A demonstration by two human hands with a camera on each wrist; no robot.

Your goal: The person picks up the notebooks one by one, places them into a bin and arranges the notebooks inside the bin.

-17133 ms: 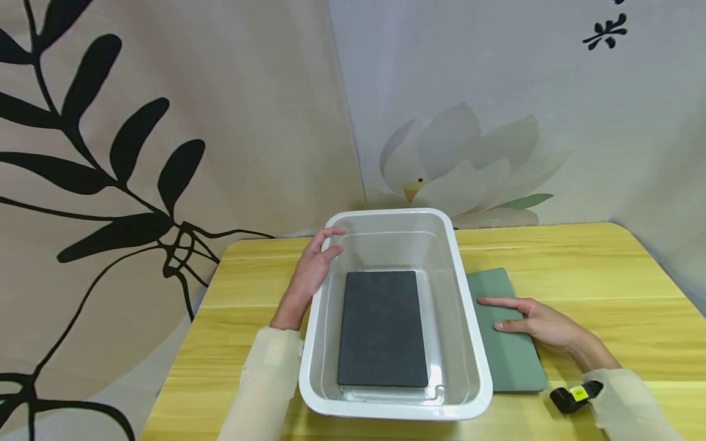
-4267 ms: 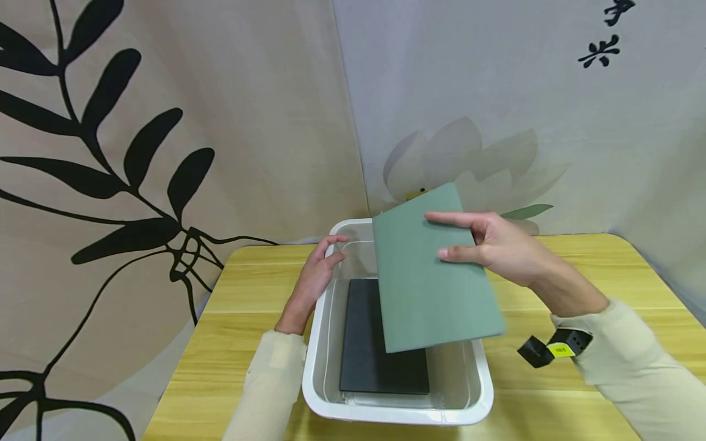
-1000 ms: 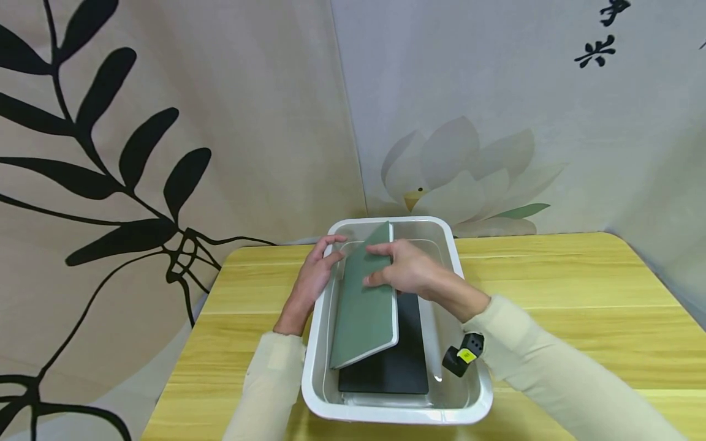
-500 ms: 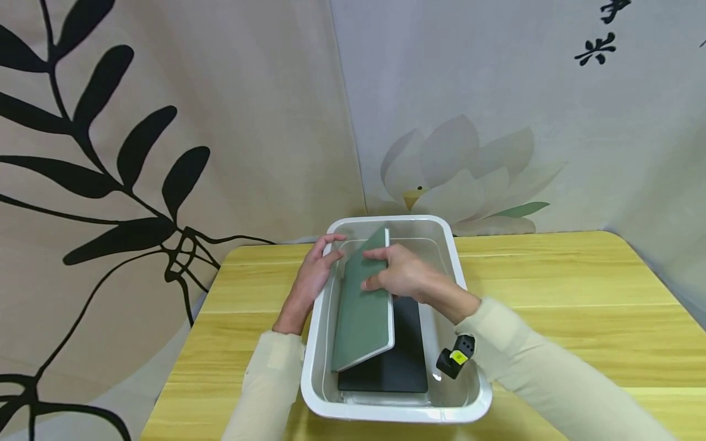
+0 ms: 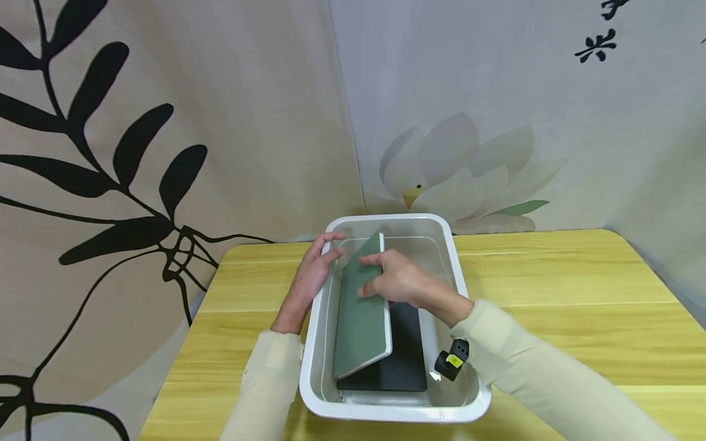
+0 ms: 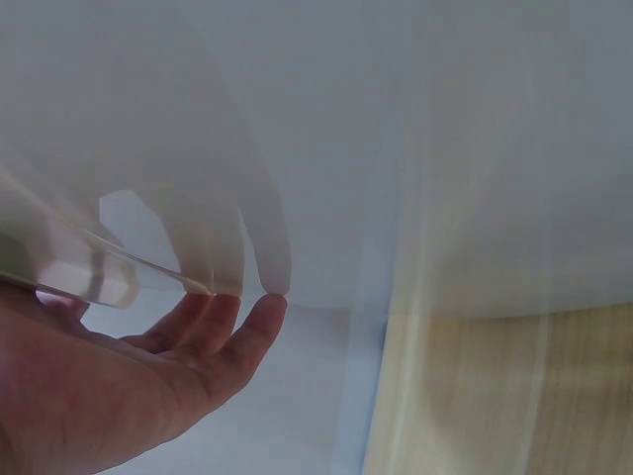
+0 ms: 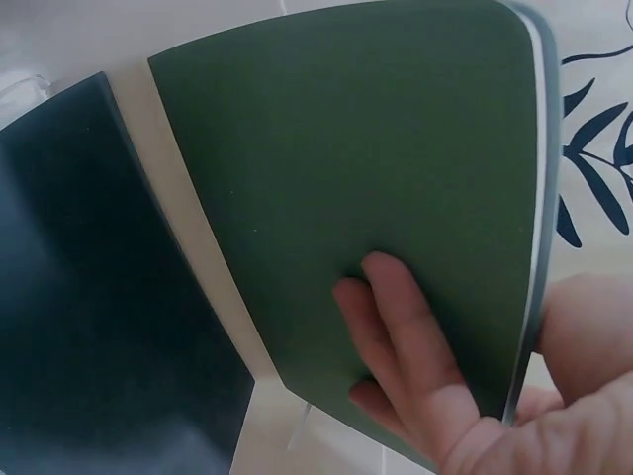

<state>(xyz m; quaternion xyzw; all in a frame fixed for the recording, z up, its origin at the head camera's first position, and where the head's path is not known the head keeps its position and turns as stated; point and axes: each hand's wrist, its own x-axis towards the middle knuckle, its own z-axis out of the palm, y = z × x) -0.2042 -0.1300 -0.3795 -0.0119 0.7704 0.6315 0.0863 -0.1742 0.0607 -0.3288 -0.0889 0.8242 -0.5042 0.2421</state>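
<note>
A green notebook (image 5: 361, 318) stands tilted inside a white plastic basin (image 5: 394, 414), leaning toward its left wall. My right hand (image 5: 399, 278) grips its upper long edge, with thumb and index finger on one cover and the other fingers on the opposite cover, as the right wrist view shows. Flat on the basin floor lies a dark notebook (image 5: 407, 355), partly covered by the green one in the head view. My left hand (image 5: 309, 275) holds the basin's left rim, thumb inside; in the left wrist view its fingertips (image 6: 262, 317) touch the outer wall.
The basin stands on a wooden table (image 5: 562, 306), whose surface extends to the right. Behind the table hangs a printed curtain (image 5: 265, 122) with leaves and a flower. A black device (image 5: 452, 360) is strapped to the right wrist, over the basin's right side.
The green notebook came from the table right of the basin, was lifted over it and tilted inside. In the last second it has sunk slightly lower and leftward. The left hand keeps its place.
</note>
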